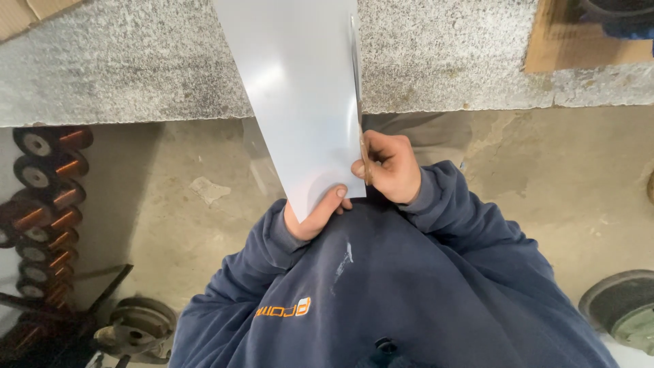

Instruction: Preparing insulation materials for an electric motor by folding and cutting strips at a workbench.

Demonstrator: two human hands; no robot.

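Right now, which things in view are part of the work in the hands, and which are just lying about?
In hand:
pale grey sheet, held at its near end by the left hand
thin strip along the sheet's right edge, pinched by the right hand
stone slab under the sheet

Lying about:
copper wire spools
metal discs on the floor
cardboard

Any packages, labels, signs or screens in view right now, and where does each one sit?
Orange and white printed logo: on the chest of the navy blue sweatshirt, a short strip.
Brown cardboard sheet: top right on the grey stone slab, flat, unprinted.
No signs or screens.
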